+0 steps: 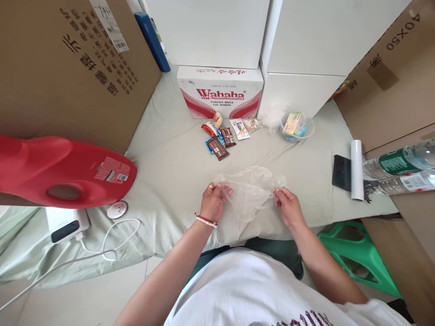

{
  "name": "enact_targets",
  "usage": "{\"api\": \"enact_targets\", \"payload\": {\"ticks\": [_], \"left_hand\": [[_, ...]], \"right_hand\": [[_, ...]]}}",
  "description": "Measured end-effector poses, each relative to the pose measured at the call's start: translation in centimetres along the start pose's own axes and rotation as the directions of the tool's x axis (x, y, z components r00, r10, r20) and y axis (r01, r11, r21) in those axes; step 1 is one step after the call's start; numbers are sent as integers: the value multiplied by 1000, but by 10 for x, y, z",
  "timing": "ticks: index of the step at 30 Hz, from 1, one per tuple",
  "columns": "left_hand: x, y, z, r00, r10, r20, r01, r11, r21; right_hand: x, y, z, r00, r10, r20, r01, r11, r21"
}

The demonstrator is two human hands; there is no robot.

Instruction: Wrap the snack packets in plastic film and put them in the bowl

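A thin clear plastic bag (253,192) is stretched between my hands, low over the cloth near its front edge. My left hand (215,199) pinches the bag's left side, with a red and a white bracelet at the wrist. On the opposite side, my right hand (287,203) grips the bag's edge between thumb and fingers. Beyond the bag lies a group of small wrapped snacks, among them a brown chocolate-coloured packet (218,148), a red-and-white packet (210,129) and a white packet (239,129).
Behind the snacks stands a Wahaha water carton (220,93). A clear plastic bowl (308,131) holds packets beside a crumpled clear bag (273,117). A red jug (102,174) and power bank (66,224) sit left; a phone (341,172), white roll (356,170) and bottles (394,163) lie right.
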State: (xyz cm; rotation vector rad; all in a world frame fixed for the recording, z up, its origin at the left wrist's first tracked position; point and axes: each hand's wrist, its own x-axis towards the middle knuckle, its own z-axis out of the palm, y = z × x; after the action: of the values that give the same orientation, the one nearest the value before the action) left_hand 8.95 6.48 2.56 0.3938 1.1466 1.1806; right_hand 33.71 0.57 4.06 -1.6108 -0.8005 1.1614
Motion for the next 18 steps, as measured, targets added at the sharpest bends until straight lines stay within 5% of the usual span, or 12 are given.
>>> {"api": "enact_targets", "payload": {"ticks": [4,7,10,15,18], "left_hand": [[-1,2,-5,984,70,-161,-64,997,36],[-4,1,-4,958,193,-212,-151,968,201],[-10,-2,-1,937,312,-157,-251,913,322],[-18,-10,-6,930,360,-75,-318,889,331],[-15,-11,-17,946,315,-69,-268,887,376]], "right_hand": [[8,-15,-66,964,48,261,71,902,-427],[30,-41,-85,979,-127,160,199,778,-597],[55,-59,-57,952,-277,130,300,772,-561],[69,-35,39,910,-125,394,307,843,-442],[65,-14,73,890,-104,444,263,912,-315]]}}
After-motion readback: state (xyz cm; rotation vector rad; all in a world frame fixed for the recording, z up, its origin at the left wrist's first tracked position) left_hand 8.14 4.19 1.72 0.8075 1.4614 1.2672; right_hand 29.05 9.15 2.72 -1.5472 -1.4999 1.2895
